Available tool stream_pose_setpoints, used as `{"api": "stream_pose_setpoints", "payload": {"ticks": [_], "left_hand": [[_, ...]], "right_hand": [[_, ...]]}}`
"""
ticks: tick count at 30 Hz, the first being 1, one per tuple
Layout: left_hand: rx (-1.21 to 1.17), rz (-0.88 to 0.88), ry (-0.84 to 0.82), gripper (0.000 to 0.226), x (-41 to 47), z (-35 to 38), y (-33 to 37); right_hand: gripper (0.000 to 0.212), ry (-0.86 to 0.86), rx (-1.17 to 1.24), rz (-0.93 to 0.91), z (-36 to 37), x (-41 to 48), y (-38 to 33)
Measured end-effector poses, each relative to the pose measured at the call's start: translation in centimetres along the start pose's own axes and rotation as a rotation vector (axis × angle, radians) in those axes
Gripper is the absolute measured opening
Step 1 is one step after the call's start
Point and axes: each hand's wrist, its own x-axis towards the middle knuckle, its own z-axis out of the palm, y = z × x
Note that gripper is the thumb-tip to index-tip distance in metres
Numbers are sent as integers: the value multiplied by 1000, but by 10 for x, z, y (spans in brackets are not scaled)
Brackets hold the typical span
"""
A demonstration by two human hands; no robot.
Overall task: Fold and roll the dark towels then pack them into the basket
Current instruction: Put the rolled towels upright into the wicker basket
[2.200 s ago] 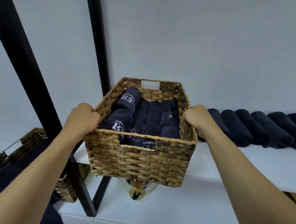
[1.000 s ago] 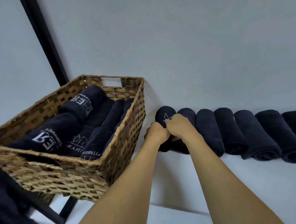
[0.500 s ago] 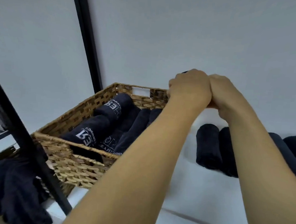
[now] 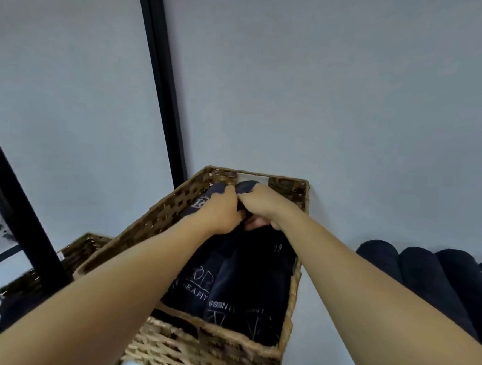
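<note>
A woven wicker basket stands on the white shelf against the wall, packed with several rolled dark towels with white lettering. My left hand and my right hand are both inside the basket near its far wall, side by side. Together they grip one rolled dark towel, whose end shows above my knuckles. My fingers are curled round it. A row of rolled dark towels lies on the shelf to the right of the basket.
A black mirror frame runs up the wall left of the basket. The mirror reflects the basket at the lower left. The white shelf surface shows between the basket and the towel row.
Both hands let go of the basket, picked up the leftmost roll from the shelf row, lifted it over the rim and lowered it into the basket's far end.
</note>
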Motion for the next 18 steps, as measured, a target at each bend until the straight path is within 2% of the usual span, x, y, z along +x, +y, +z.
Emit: {"api": "stream_pose_setpoints", "payload": {"ticks": [6, 9, 15, 18], "left_hand": [[99, -40, -115, 67, 18, 41, -23], [114, -48, -126, 62, 21, 38, -24], [259, -99, -85, 65, 18, 34, -20], [394, -104, -70, 58, 12, 28, -13]], "right_hand": [[35, -153, -355, 147, 4, 27, 8], [47, -177, -537, 132, 6, 28, 11], [71, -226, -580, 103, 4, 31, 21], [66, -211, -738, 38, 4, 23, 19]]}}
